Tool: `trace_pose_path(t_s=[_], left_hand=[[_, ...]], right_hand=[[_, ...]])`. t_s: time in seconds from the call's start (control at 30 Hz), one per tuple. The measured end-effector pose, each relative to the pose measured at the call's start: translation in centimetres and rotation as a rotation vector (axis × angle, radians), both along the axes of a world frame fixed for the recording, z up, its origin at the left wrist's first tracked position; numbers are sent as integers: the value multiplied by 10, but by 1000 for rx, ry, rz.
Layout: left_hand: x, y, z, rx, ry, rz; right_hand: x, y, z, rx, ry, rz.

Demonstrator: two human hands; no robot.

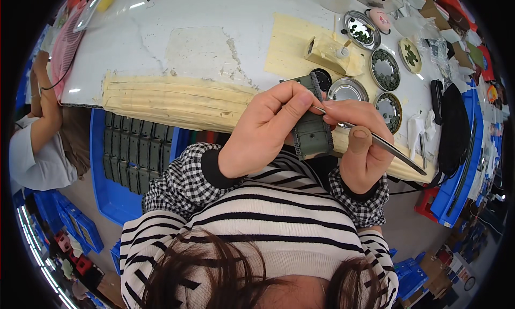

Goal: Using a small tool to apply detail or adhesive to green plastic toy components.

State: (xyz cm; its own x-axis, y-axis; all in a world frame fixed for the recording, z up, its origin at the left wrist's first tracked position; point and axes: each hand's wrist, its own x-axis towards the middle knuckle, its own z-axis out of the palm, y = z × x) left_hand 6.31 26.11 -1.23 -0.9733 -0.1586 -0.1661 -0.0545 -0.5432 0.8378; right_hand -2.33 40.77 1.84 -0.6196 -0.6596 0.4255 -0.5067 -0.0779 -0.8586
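My right hand (370,156) is closed around metal tweezers (399,154), whose back end points down to the right. Its fingertips meet those of my left hand (260,127) close to the tweezers' tip. The left thumb and forefinger are pinched together there; whatever small piece they hold is hidden. Directly below both hands is a dark green toy tank hull (313,134) with black tracks along its sides, partly covered by my fingers. I cannot tell whether the left hand's other fingers grip the hull.
Round metal dishes of small green parts (384,70) stand at the right, beside a yellow-wrapped box (335,56). Yellow padding (177,101) lines the table's front edge. A blue bin (107,196) of similar hulls stands at left, near another person's arm (45,102).
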Motion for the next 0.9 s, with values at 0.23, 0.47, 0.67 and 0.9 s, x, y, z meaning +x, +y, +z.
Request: trace_pose_path(t_s=[0.23,0.47,0.67,0.9], left_hand=[[0,-1,3,21,-18,-10],[0,0,-2,37,-19,-12],[0,1,1,79,-20,-15],[-1,-1,-1,23,-26,-20]], right_hand=[[-1,0,-3,-2,5,3],[-1,1,1,22,6,8],[-1,0,1,33,16,0],[-2,-1,1,17,13,14]])
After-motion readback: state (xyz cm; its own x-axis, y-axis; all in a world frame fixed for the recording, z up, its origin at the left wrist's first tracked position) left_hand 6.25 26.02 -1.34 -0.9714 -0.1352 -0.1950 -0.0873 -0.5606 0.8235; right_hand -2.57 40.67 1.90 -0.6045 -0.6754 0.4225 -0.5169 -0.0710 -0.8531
